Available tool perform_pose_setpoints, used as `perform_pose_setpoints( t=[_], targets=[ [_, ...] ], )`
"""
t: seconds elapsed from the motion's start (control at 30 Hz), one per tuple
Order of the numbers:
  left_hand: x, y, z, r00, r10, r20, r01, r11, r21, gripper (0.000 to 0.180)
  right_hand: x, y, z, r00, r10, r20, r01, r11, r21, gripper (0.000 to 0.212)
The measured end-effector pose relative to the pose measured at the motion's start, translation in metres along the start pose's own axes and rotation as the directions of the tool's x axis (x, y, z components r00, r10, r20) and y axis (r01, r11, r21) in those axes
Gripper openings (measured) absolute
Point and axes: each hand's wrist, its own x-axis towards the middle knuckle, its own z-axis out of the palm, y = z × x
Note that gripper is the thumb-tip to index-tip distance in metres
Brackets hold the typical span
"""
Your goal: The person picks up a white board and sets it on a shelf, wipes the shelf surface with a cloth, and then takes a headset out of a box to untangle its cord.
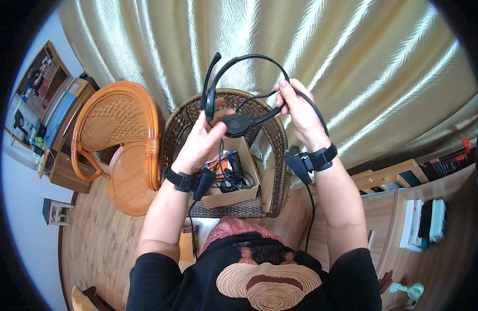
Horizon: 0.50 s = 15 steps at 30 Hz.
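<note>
A black headset is held up above a cardboard box; 1 ear cup is grasped by the left hand, fingers partly spread, the band pinched by the curled right hand.

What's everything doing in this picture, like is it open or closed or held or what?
Headset: held up in the air
Right hand: gripping the headset
Left hand: touching the headset at an earpiece
Box: open, with cables inside
Wicker chair: upright, holding the box
Orange chair: upright
Curtain: drawn across
Fan: can't tell if it's on
</note>
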Motion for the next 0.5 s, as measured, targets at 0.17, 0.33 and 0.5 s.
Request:
perform_pose_setpoints(
  t=[0.17, 0.33, 0.5],
  targets=[
    [-0.003, 0.002, 0.000, 1.000, 0.008, -0.027, -0.016, 0.938, -0.347, 0.061, 0.001, 0.021, 0.007, 0.999, 0.040, 0.017, -0.042, 0.989, 0.140, 0.025],
    [-0.013, 0.006, 0.003, 0.993, 0.033, -0.116, -0.047, 0.992, -0.120, 0.049, 0.003, 0.033, 0.007, 0.994, 0.102, 0.036, -0.106, 0.985, 0.133, 0.033],
    [-0.017, 0.016, 0.008, 0.992, 0.034, -0.123, -0.046, 0.995, -0.092, 0.049, 0.006, 0.046, 0.006, 0.984, 0.158, 0.081, -0.172, 0.962, 0.214, 0.038]
  ],
)
